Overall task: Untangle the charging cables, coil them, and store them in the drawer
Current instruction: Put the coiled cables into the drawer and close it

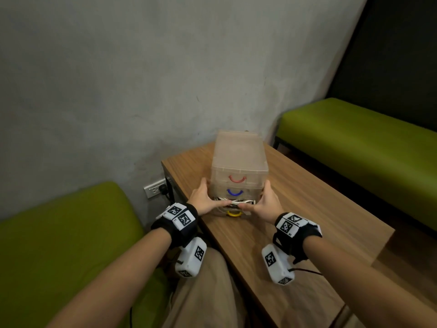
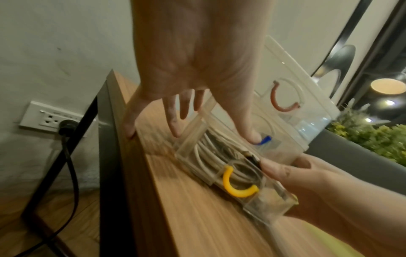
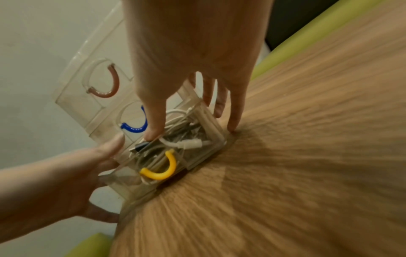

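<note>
A translucent drawer unit (image 1: 238,157) with red, blue and yellow handles stands on the wooden table (image 1: 307,209). Its bottom drawer, marked by the yellow handle (image 1: 234,213), is pulled out a little and holds coiled white cables (image 1: 236,201). My left hand (image 1: 204,200) lies against the unit's left side with straight fingers, thumb over the cables. My right hand (image 1: 263,204) mirrors it on the right side. In the left wrist view my left hand (image 2: 197,78) reaches its thumb over the cables (image 2: 208,156). In the right wrist view my right hand's (image 3: 193,60) thumb presses the cables (image 3: 186,139).
The table stands in a corner by a grey wall. A wall socket (image 1: 155,188) with a black plug sits left of it. Green benches flank it: one at the left (image 1: 59,233), one at the right (image 1: 366,150). The table's near part is bare wood.
</note>
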Action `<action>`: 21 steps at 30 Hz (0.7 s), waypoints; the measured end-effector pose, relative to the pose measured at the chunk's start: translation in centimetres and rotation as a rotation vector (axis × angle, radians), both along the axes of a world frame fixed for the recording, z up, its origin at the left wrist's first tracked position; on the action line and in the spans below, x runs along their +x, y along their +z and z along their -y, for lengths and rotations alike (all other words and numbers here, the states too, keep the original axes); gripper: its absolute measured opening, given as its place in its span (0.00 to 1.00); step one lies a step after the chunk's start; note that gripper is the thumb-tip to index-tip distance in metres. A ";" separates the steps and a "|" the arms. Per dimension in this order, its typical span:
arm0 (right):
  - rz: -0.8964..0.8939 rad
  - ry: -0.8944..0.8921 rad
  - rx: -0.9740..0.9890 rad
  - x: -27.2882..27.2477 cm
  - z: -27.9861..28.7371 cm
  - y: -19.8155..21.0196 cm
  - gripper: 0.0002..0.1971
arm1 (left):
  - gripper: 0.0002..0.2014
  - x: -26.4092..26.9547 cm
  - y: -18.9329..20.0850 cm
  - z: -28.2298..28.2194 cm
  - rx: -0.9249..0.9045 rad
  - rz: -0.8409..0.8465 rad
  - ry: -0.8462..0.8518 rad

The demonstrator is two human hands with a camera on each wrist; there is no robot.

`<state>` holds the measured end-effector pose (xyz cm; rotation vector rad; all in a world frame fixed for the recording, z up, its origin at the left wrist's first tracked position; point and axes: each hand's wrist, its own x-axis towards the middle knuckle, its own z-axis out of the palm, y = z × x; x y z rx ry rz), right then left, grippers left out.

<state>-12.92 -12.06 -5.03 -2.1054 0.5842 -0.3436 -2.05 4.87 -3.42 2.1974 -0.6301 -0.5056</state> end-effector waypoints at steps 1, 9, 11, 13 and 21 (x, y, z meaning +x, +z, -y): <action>0.003 -0.012 0.001 0.1 0.0 0.1 0.43 | 0.45 0.1 -0.1 0.0 -0.002 0.002 0.003; 0.020 -0.036 -0.114 0.3 0.4 -0.2 0.51 | 0.40 -0.6 -1.0 1.1 0.104 0.147 0.178; 0.011 -0.013 -0.133 0.1 0.3 -0.3 0.51 | 0.39 -0.5 -0.9 1.0 0.116 0.166 0.167; -0.008 0.017 -0.141 -0.2 0.4 0.0 0.50 | 0.39 0.0 -0.9 0.8 0.092 0.136 0.129; -0.183 0.194 -0.079 -1.8 1.4 2.7 0.35 | 0.38 0.6 -0.5 0.2 0.038 -0.001 -0.007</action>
